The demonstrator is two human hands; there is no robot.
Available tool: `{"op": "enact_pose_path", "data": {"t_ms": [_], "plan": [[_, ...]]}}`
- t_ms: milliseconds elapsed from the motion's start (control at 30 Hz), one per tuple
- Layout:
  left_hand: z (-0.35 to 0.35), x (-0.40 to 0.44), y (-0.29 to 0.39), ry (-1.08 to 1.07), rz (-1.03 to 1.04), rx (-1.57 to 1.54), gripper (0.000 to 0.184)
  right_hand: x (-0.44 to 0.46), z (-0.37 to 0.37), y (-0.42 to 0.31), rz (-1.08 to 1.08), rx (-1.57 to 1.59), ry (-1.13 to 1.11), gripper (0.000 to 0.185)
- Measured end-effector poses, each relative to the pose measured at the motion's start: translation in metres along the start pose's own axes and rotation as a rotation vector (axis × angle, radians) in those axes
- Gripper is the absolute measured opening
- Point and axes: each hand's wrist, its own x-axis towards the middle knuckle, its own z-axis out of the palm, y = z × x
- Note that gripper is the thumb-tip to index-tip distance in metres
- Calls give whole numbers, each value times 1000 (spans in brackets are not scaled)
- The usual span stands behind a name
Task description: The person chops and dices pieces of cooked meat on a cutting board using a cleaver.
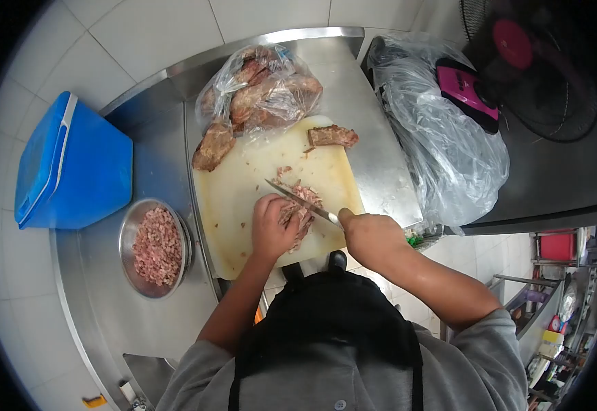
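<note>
Knife (304,201) aslant, pointing leftward, in right fist (372,238), left hand (272,222) over meat (303,226), grasp unclear

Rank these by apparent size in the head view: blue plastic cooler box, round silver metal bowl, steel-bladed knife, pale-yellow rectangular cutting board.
Largest to smallest:
1. Pale-yellow rectangular cutting board
2. Blue plastic cooler box
3. Round silver metal bowl
4. Steel-bladed knife, smallest by area, being narrow

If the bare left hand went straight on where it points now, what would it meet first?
The left hand would probably meet the long grey metal knife blade, crossing just ahead near its tip; depth is unclear, so it might pass beneath.
</note>
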Motion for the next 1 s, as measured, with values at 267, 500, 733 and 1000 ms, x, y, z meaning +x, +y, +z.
{"op": "enact_pose_path", "data": {"t_ms": [267,500,733,1000], "plan": [[19,-10,-21,18,35,-80,16,5,16,2,-13,-15,-7,20],[18,-13,-22,-18,57,-64,18,54,59,-2,-4,62,13,24],[-3,-2,-9,-18,29,-24,24,7,19,6,-28,28,72,17],[16,-12,-25,5,40,-82,16,6,30,2,-29,20,24,19]]}}
